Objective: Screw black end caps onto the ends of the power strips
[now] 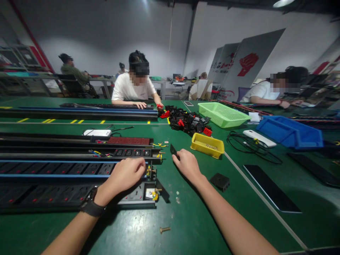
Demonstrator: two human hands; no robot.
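My left hand (129, 173), a dark watch on its wrist, lies with curled fingers over the end of a black power strip with blue edges (79, 168). Its fingertips are partly hidden there, close to the yellow-green wiring at the strip's open end. My right hand (187, 163) pinches a small black end plate (173, 149) just off the strips' ends. In front, another black power strip (63, 191) has an exposed end with a bolt and yellow wire. A loose black plate (163, 190) leans near that end. A brass bolt (165, 230) lies on the green table.
A yellow bin (207, 146) holds small metal parts. Behind it are a pile of black and red parts (187, 120) and a green basket (223, 115). Blue bins (289, 131), cables and a black block (220, 181) are to the right. A co-worker (134, 85) sits opposite.
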